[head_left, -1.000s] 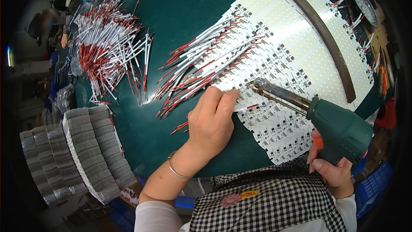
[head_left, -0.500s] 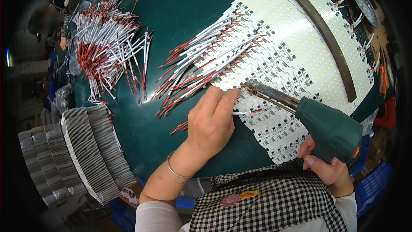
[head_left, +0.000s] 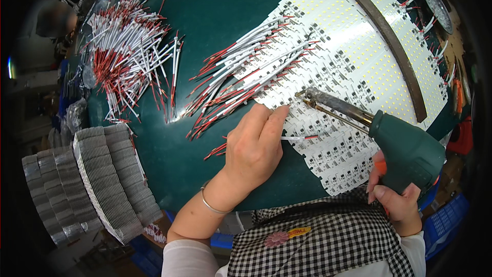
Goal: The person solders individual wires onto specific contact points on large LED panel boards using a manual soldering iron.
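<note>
Head: right hand point(head_left: 397, 202) grips pistol-shaped green plastic soldering gun point(head_left: 407, 146).

Soldering gun point(head_left: 409, 149) — drawn back rightward, tip point(head_left: 302, 94) too

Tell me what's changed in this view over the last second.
The right hand moved the green soldering gun leftward, its tip nearing the left hand's fingertips, then drew it back rightward; the tip now sits apart from them. Nothing was visibly let go. The left hand stayed about where it was, as did the white boards, brown curved bar and wire pile.
</note>
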### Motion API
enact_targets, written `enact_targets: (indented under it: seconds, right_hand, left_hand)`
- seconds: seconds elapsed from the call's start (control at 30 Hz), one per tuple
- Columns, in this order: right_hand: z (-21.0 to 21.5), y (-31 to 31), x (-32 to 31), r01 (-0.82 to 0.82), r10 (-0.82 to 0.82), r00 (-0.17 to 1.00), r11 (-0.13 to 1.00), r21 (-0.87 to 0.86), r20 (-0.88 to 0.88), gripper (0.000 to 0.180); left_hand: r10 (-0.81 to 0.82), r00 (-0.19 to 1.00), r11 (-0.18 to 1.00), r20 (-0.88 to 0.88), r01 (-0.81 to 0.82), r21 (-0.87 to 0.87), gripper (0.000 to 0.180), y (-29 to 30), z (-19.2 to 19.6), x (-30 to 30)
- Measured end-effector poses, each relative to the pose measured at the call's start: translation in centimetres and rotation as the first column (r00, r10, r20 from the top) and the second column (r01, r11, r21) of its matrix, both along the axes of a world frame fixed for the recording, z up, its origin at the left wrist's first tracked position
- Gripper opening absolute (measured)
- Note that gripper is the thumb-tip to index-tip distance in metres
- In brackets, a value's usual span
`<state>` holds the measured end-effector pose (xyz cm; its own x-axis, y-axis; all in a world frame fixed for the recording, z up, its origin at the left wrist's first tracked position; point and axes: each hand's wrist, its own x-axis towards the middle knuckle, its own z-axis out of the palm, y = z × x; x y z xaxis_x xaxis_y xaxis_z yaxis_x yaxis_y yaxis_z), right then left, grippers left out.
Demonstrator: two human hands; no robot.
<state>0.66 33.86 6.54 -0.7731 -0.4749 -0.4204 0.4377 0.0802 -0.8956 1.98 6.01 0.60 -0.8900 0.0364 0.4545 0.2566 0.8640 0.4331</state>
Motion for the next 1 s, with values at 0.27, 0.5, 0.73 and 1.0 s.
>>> enact_targets:
  seconds: [0.27, 0.5, 0.73, 1.0]
  right_hand:
    - [-0.7, 0.5, -0.3, -0.095, 0.093, 0.992, 0.995, -0.022, -0.086, 0.051]
    - [-0.3, 0.4, 0.4, -0.054, 0.056, 0.997, 0.998, 0.042, -0.050, 0.046]
    - [0.1, 1.4, 0.8, -0.113, 0.116, 0.992, 0.992, 0.061, -0.055, 0.046]
    - [-0.2, 0.9, 0.8, -0.124, 0.126, 0.991, 0.992, 0.037, -0.041, 0.037]
  left_hand:
    - [0.025, 0.999, 0.999, 0.034, -0.026, 0.029, 0.034, -0.2, 0.0, -0.1]
    - [-0.026, 0.992, 0.983, 0.125, 0.003, 0.181, 0.034, -0.7, 0.4, -0.2]
    - [-0.142, 0.982, 0.952, 0.126, 0.101, 0.287, 0.045, -1.7, -0.1, -0.7]
    - [-0.152, 0.985, 0.980, 0.077, 0.140, 0.139, 0.041, -1.5, 0.1, -0.5]
